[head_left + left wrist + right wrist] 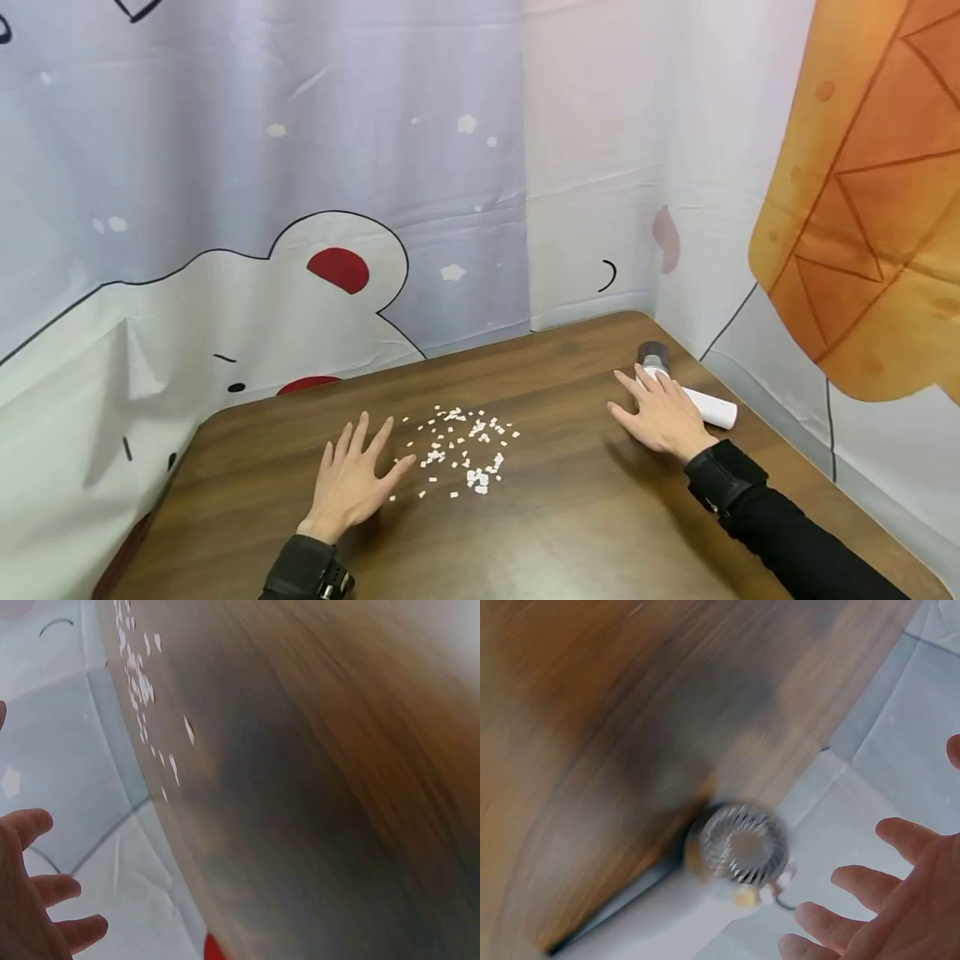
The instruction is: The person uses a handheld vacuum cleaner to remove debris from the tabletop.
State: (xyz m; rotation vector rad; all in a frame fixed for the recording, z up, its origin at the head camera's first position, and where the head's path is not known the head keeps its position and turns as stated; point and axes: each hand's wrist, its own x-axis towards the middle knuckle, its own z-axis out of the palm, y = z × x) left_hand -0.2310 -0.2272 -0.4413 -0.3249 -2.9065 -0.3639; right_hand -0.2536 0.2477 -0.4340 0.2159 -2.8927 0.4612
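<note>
Many small white paper bits [480, 479] lie scattered on the wooden table, and they show as slivers [142, 686] in the left wrist view. Just left of them, my left hand [352, 482] spreads its fingers over the tabletop, holding nothing. My right hand [663, 417], fingers spread, overlaps a white tube-shaped device [708, 408] with a dark grey end, like a small handheld vacuum. In the right wrist view the device shows a round, finned grille [742, 844], blurred, to the left of the outstretched fingers [866, 889]. Part of its body is hidden behind the hand in the head view.
The brown wooden table [570, 533] meets printed curtains [465, 167] along its back and right sides. An orange printed shape [877, 208] marks the right curtain. The device lies near the table's right edge.
</note>
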